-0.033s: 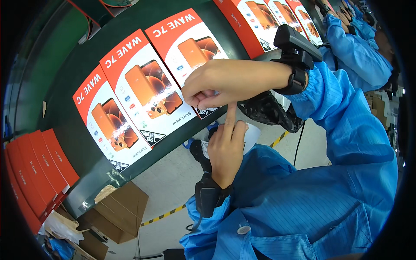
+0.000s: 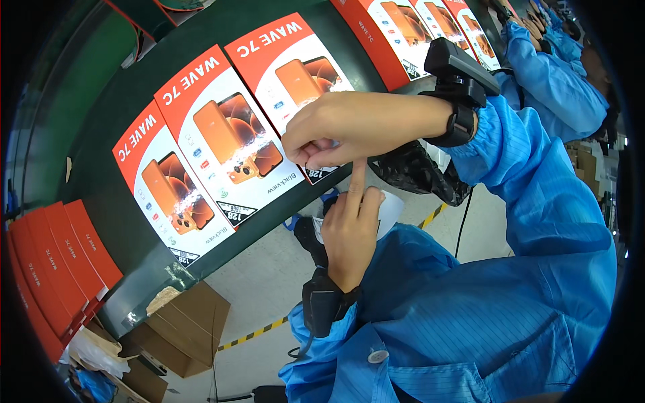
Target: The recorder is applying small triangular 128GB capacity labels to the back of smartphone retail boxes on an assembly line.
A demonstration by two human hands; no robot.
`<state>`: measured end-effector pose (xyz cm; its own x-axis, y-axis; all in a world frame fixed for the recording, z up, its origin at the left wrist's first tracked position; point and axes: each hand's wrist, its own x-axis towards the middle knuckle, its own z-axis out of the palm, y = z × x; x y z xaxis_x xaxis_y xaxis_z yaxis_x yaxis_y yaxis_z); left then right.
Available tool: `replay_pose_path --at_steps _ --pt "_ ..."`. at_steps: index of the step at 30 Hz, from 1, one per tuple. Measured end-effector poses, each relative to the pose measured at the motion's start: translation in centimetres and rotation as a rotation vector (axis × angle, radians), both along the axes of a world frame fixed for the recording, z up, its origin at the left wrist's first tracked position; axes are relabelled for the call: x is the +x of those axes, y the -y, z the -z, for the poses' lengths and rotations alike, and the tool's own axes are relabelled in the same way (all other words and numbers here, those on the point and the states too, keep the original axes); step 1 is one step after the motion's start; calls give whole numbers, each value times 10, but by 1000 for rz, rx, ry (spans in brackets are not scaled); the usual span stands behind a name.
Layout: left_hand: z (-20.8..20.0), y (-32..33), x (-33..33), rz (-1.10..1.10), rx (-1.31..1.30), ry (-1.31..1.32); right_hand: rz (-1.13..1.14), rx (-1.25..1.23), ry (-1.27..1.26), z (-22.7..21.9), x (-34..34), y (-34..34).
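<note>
The right hand (image 2: 329, 131) is positioned above the near end of the right box (image 2: 289, 67), fingers curled inward; whether it grasps anything cannot be determined. The left hand (image 2: 351, 232) is located nearer, index finger extended toward the right hand; a white sheet (image 2: 391, 213) lies against its right side, grip undetermined. The middle box (image 2: 225, 127) and left box (image 2: 168, 188) lie flat on the green table (image 2: 94, 168), left of the right box.

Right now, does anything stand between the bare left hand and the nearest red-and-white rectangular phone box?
Partly: the bare right hand covers the lower right of that phone box, just beyond the left hand.
</note>
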<state>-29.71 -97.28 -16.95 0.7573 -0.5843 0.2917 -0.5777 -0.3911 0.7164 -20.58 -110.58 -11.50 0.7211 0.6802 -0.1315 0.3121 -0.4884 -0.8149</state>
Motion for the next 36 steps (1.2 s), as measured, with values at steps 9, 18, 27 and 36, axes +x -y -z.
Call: replay_pose_path --at_steps 9,18,27,36 --pt "-3 2 -1 -15 -7 -15 -3 8 -14 -1 1 3" --pt "-6 2 -2 -34 32 -78 -27 -24 14 -5 3 1" --pt "-7 2 -2 -45 24 -120 -42 -26 163 1 0 1" --pt "-13 5 -1 -51 74 -9 271 -166 542 9 -17 5"
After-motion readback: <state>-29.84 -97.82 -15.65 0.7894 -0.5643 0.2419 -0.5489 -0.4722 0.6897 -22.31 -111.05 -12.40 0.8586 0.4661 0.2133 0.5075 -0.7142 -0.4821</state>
